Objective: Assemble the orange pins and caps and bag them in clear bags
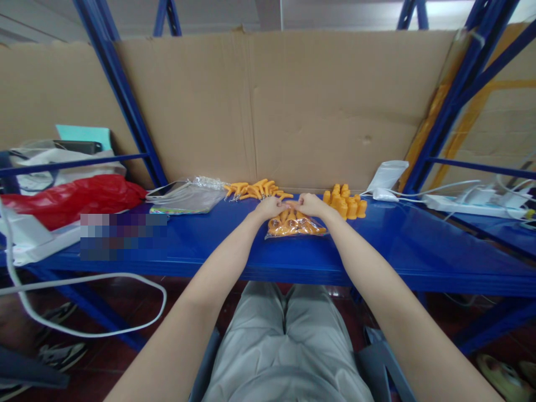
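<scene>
A clear plastic bag lies on the blue tabletop, its thin film creased and glossy with small highlights. Inside it are yellow-orange pieces, smooth and plastic-looking, with rounded, ring-like ends showing toward the near edge. The tabletop is flat, painted and slightly shiny, with a straight front lip. Behind it stands a tall sheet of matt brown cardboard, faintly creased down the middle.

Near the cardboard lies a loose heap of branched yellow-orange parts, slim and forked, with small metallic-looking bits hanging at some ends. Further right, stubby yellow-orange blocks with narrower tops stand bunched together. To the left rests a flat stack of transparent bags, wrinkled and reflective, and beyond it a crumpled red plastic bag.

The filled bag is between the person's hands and extends from them toward the body. The left hand is closed with its fingers curled in at the bag's far left edge; the right hand grips the far right edge likewise. The thumbs point inward and nearly meet above the contents; the exact fingertip contact is too small to tell.
</scene>
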Motion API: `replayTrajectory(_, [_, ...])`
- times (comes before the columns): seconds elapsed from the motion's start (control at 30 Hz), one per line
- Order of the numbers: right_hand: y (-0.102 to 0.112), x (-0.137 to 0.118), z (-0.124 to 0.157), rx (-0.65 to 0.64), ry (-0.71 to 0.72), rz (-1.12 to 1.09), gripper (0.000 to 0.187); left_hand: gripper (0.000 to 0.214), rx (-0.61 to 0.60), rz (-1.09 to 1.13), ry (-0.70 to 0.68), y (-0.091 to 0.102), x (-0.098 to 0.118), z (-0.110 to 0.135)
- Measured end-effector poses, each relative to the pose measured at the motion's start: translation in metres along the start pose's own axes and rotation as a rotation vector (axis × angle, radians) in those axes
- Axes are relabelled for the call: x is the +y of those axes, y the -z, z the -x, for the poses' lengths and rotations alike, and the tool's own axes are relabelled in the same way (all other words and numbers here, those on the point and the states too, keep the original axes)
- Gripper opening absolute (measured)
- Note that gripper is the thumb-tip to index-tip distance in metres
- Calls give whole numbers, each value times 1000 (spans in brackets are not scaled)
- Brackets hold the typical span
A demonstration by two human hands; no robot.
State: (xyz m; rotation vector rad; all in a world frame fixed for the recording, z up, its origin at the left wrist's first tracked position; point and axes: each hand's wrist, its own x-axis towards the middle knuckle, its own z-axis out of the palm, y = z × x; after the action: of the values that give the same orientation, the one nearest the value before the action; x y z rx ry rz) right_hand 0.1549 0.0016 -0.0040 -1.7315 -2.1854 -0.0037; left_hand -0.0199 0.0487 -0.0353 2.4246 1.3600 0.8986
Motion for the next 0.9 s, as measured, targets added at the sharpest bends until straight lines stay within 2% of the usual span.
replayTrajectory(0.17, [-2,8,-4,9,17,-55,25,54,-100,24,50,3,-3,2])
replayTrajectory(0.33, [-8,16,-9,7,11,-206,40,58,-124,82,127,7,-1,5])
replayTrajectory(0.5, [-11,20,-8,-47,-96,-456,45,57,-175,145,205,10,3,9])
replayTrajectory(0.67, [-8,21,-2,-92,-195,-686,49,55,-183,164,213,12,2,10])
replayTrajectory(0.9, [-7,26,-2,-240,-276,-725,56,48,-159,198,264,13,-2,8])
